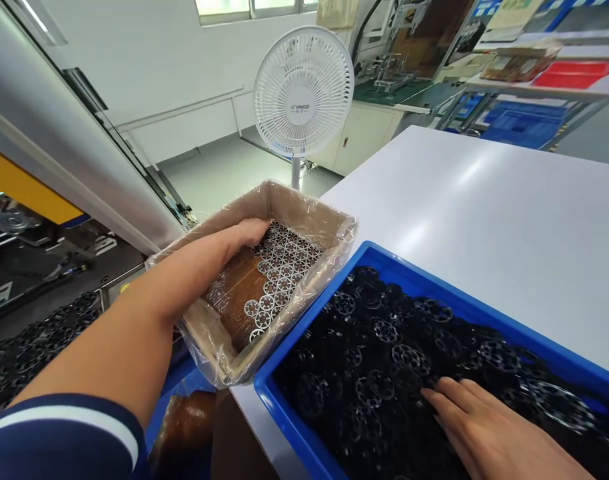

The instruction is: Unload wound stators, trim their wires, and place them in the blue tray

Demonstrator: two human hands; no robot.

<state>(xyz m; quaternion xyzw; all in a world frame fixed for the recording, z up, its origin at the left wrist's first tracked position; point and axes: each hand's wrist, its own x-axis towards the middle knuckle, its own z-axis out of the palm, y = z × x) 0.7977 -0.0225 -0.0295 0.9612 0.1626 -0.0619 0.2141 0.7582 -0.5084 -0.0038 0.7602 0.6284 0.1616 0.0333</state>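
My left hand [254,231] reaches into a plastic-lined cardboard box [309,220], at the far edge of a layer of silver ring-shaped metal parts with spokes [284,270]. Its fingertips point down at the parts and are mostly hidden, so I cannot tell whether it grips one. Beside the box stands a blue plastic bin [304,427] heaped with black round spoked parts [384,380]. My right hand [477,420] lies over these black parts, fingers stretched out and touching the heap. Its thumb is hidden. Brown oily paper [239,287] covers the bare part of the box floor.
The bin rests on a white table [484,193]. A white standing fan [302,93] is behind the box. At the left are a machine with a yellow panel [29,187] and more dark parts [39,340]. A shelf with a red tray [574,75] stands back right.
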